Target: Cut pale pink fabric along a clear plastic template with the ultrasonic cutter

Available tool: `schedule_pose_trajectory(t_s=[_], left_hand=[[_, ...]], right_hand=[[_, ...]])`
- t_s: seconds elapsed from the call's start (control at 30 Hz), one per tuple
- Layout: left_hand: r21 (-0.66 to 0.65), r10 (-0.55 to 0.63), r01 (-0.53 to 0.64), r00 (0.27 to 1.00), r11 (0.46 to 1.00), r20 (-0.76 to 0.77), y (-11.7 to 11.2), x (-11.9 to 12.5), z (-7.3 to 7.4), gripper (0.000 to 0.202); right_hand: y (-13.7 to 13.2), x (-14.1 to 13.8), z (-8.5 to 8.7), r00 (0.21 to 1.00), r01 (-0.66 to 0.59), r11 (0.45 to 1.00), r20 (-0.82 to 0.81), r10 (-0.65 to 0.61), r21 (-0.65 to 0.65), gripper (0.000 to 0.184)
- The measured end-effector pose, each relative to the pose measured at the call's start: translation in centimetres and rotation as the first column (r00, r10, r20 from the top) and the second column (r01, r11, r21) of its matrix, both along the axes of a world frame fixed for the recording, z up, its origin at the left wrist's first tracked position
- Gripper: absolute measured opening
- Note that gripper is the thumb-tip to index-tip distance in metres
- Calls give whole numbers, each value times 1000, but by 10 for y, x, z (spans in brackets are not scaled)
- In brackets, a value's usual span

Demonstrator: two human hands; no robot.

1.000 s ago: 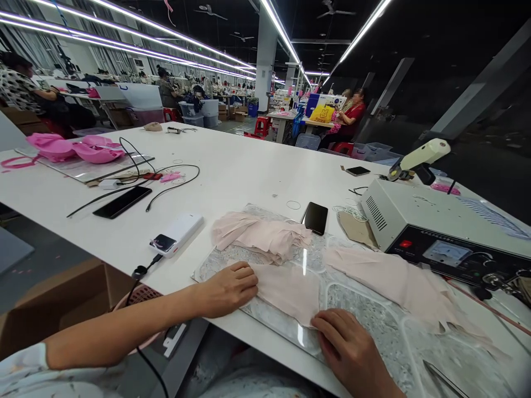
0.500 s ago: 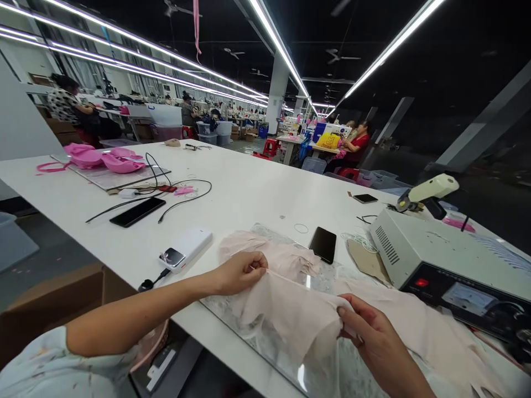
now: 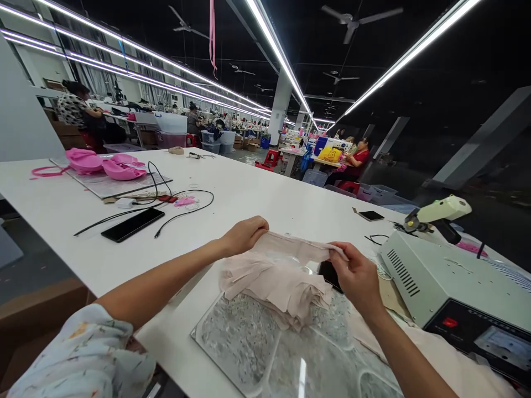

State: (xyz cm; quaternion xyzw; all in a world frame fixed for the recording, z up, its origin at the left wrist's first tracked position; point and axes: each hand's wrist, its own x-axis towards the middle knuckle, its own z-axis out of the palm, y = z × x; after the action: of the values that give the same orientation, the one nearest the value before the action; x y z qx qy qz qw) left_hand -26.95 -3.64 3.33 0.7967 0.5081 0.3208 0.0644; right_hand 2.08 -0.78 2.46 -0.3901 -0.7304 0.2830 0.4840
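Observation:
A pale pink fabric piece [image 3: 296, 246] is stretched between my two hands above the table. My left hand [image 3: 245, 235] pinches its left end, and my right hand [image 3: 354, 271] grips the right end between thumb and fingers. Just below it, a heap of similar pale pink fabric pieces [image 3: 277, 284] lies on a clear mat with a grey mottled pattern [image 3: 240, 342]. More pale pink fabric [image 3: 452, 354] spreads at the lower right, partly behind my right forearm. A black phone [image 3: 329, 275] is partly covered by my right hand.
A grey machine box [image 3: 440, 276] with a dial stands at the right, a hand-held cutter [image 3: 440, 215] behind it. On the white table [image 3: 249, 188] lie another phone [image 3: 133, 225], black cables [image 3: 207, 207] and pink moulded cups [image 3: 124, 166]. Other people sit at sewing tables beyond.
Both hands have moved away from me and up, carrying the fabric piece from over the mat's near part to above the heap. The mat's near part is now uncovered.

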Motion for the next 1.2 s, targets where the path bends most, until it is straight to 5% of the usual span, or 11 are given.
schedule_pose_trajectory(t_s=[0.13,0.3,0.4,0.5,0.6,0.7,0.87,1.0,1.1,1.2], left_hand=[[0,-171,173,974,985,-150,-17,-13,-29,21],[-45,-262,259,941,965,-212,-44,-15,-57,25],[-40,-196,192,966,981,-167,-35,-13,-53,23],[-29,-90,87,991,996,-96,-21,-15,-32,22],[-55,-38,35,998,998,-55,-17,-19,-6,24],[-207,-62,42,994,977,-88,-21,-20,6,28],[-283,-50,-11,978,959,-205,-15,-7,-18,20],[-192,-50,-4,961,981,-274,-15,11,-40,13],[-110,-163,137,948,984,-275,-24,30,-46,22],[-72,-326,319,903,945,-280,-32,49,-54,44]], right_hand=[[-13,-2,-31,979,-174,951,149,139,257,16],[-24,0,-64,949,-282,892,240,205,352,22],[-13,1,-56,965,-228,916,203,167,330,20],[-3,2,-29,984,-139,956,144,104,260,17],[-5,6,-3,990,-90,990,116,77,111,19],[-8,5,0,985,-111,990,121,121,-82,29],[5,-7,-38,972,-70,966,201,123,-251,26],[14,-2,-55,958,37,990,286,4,-138,18],[7,4,-53,956,62,998,288,-60,1,31],[-7,-1,-56,951,-55,994,308,24,95,34]])
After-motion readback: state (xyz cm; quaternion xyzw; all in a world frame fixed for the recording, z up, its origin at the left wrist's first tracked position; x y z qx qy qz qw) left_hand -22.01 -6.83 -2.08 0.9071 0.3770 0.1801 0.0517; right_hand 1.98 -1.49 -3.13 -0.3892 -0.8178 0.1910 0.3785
